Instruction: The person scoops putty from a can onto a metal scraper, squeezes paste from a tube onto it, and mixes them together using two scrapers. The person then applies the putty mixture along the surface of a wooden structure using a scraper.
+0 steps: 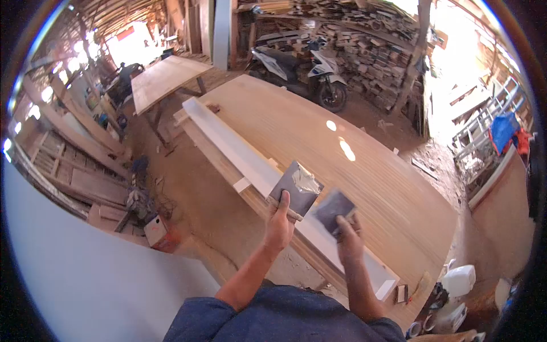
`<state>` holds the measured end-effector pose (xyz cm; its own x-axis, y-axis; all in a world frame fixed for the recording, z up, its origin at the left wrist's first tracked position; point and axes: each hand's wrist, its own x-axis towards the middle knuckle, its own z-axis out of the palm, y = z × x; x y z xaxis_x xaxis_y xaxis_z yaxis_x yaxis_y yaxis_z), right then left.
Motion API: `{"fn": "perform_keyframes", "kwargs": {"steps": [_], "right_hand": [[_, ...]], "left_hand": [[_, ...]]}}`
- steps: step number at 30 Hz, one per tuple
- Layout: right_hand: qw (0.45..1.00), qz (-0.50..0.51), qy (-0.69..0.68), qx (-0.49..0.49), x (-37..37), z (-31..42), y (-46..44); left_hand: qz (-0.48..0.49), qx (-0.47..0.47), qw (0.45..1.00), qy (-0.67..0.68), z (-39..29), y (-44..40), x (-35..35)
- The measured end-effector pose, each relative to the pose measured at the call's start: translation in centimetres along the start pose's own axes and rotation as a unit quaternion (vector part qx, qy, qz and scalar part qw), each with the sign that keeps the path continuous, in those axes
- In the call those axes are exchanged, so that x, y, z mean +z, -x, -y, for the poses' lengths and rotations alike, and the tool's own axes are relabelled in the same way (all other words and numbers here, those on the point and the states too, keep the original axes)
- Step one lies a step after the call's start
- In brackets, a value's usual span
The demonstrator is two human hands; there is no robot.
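Paste (306, 181), cream-coloured and thick, clings to the upper corner of a dark flat plate (288, 186). The left hand (278, 225) is clamped on that plate, its thumb laid over the near edge; the other fingers are mostly hidden beneath, so I can't make out their grip. Just beside it, the right hand (350, 239) is closed around a second dark blade (334, 211), pinching its lower edge. Both are blurred, and whether the blade carries any paste I can't tell.

The two tools hover over a long white strip (228, 142) lying along the left edge of a large wooden panel (319, 131). Plate, blade and hands cover the strip's middle from where I'm standing, though both ends show. Glare washes out two spots toward the panel's far edge, and the near end is partly lost behind the right forearm.

Beyond the far edge stands a motorbike (307, 65), with stacked wood (364, 60) behind it. By the near right corner is a white container (459, 279); the clutter around it is too jumbled to name.
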<state>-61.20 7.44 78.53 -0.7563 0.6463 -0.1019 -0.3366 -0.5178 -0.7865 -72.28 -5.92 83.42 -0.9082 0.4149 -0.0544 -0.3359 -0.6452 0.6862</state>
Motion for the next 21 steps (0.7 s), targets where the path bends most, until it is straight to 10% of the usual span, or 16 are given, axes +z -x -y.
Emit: {"fn": "perform_keyframes", "kwargs": {"steps": [9, 10, 14, 17, 21], "right_hand": [[0.992, -0.035, -0.112, -0.046, -0.7, 2.2, 0.8], [0.992, -0.068, -0.05, -0.092, -0.4, 3.8, 1.2], [0.834, -0.169, 0.441, -0.284, -4.1, 6.2, 3.7], [0.716, 0.104, 0.522, -0.451, -4.4, 7.1, 3.7], [0.693, 0.057, 0.578, -0.427, -4.5, 5.0, 3.0]], "left_hand": [[0.241, 0.005, 0.91, -0.337, 4.3, 1.4, 0.9], [0.251, -0.012, 0.832, -0.495, 3.1, 1.8, 1.7], [0.149, -0.218, 0.949, -0.171, 5.1, 1.8, 0.2], [0.128, -0.345, 0.93, -0.012, 6.0, 0.2, -0.8], [0.142, -0.354, 0.924, 0.034, 5.5, -0.5, 0.8]]}}
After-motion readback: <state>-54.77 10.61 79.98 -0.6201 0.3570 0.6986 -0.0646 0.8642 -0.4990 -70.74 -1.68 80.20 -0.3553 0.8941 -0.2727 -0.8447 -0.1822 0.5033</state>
